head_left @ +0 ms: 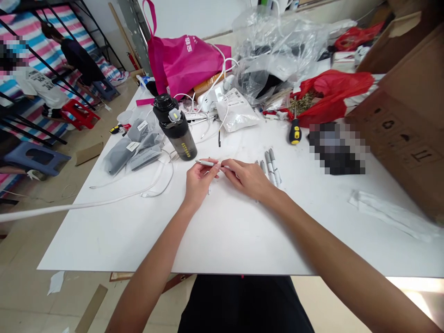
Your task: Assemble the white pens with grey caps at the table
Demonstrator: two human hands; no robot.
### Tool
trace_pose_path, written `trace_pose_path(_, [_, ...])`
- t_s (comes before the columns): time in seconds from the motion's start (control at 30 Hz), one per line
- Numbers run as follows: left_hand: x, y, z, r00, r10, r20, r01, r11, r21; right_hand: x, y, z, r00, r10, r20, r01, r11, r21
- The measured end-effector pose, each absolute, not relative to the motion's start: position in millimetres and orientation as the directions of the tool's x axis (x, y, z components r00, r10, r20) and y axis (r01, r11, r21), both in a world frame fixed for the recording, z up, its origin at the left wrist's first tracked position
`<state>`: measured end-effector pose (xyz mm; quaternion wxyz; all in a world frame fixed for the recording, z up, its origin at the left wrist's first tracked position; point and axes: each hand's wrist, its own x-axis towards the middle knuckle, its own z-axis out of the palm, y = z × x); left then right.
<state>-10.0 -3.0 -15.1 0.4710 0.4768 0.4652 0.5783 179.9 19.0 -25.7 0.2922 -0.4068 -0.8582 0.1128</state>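
Over the middle of the white table (222, 231), my left hand (199, 178) is closed around a slim grey-white pen (206, 163), whose tip points left. My right hand (248, 178) meets it from the other side, its fingers pinched at the pen's right end. Whether that end is a separate piece is too small to tell. Just right of my right hand lie several grey-and-white pens (273, 164) side by side, some partly hidden behind that hand. A black bottle (178, 134) stands upright beyond my left hand.
Grey pouches in clear plastic (120, 155) and white cables (163, 182) lie at left. Behind are a pink bag (194, 60), a white package (237, 111), a screwdriver (294, 132) and a red bag (333, 92). A cardboard box (405, 120) borders the right. Two people sit at far left.
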Motion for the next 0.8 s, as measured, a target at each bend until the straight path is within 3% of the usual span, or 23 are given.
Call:
trace_pose_path(0.27, [-12.0,-3.0,-20.0,-0.090,0.990,0.107,-0.016,-0.108,0.994,177.6,19.4,-29.0,-0.469,0.811,0.349,0.657,0.585,-0.476])
trace_pose_path(0.53, [-10.1,-3.8,-20.8,-0.085,0.991,0.105,-0.048,-0.109,0.993,178.6,18.9,-26.0,-0.501,0.768,0.398,0.607,0.640,-0.471])
trace_pose_path(0.8, [-10.0,-2.3,-19.9,-0.111,0.987,0.117,-0.107,-0.129,0.986,178.6,23.6,-33.8,-0.439,0.800,0.409,0.477,0.593,-0.648])
